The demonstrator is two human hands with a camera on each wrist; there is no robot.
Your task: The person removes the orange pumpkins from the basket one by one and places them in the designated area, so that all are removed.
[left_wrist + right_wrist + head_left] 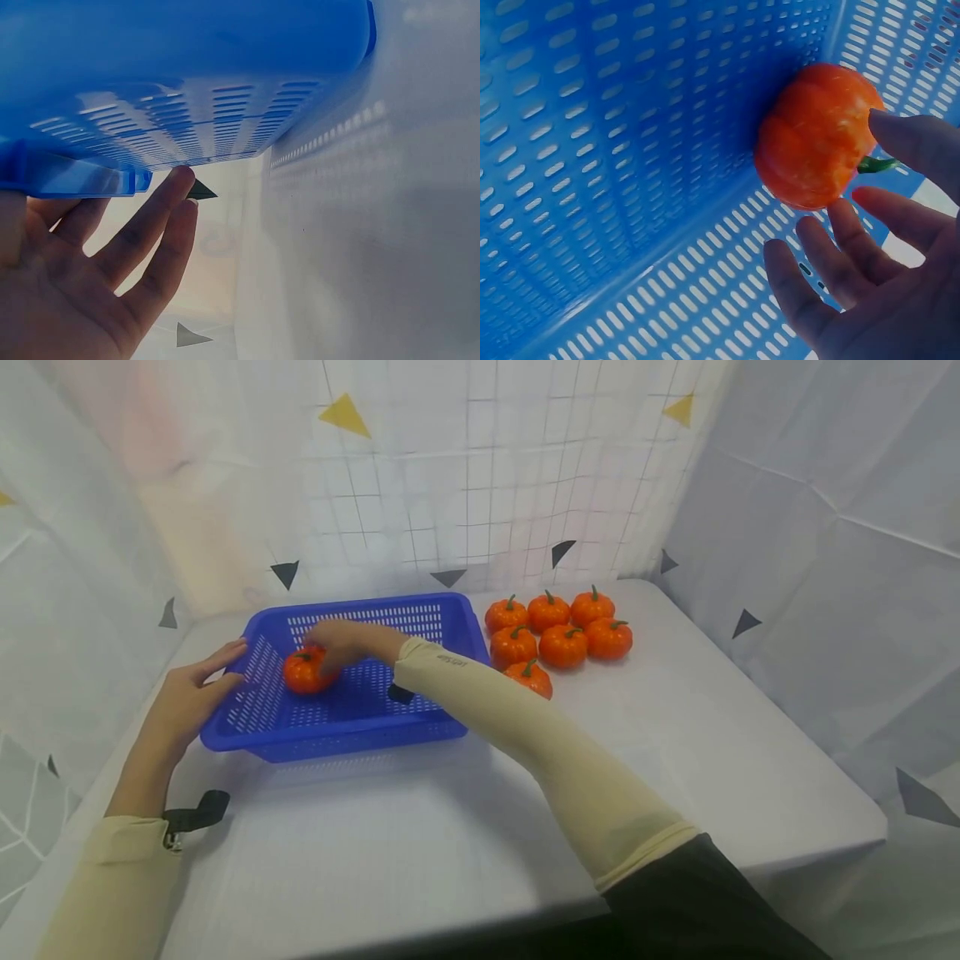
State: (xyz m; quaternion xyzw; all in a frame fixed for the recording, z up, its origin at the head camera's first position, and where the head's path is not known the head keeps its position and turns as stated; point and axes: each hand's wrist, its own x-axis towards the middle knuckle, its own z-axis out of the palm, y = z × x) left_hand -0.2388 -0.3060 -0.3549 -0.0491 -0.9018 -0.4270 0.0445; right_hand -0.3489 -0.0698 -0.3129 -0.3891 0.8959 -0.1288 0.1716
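Observation:
A small orange pumpkin [306,672] with a green stem lies inside the blue plastic basket [352,728], towards its left end. My right hand [341,642] reaches over the basket to this pumpkin. In the right wrist view the right hand [877,262] has its fingers spread beside the pumpkin [817,139], thumb tip right at its edge, other fingertips near its lower side. My left hand [187,697] is at the basket's left end, fingertips at the rim. Seen from the left wrist, the left hand's [90,277] fingers are extended against the basket's outside [172,52].
Several more orange pumpkins [562,646] stand grouped on the white table [697,735] right of the basket. The nearest one is partly hidden by the right sleeve [517,718]. White sheets [420,468] hang behind and beside the table.

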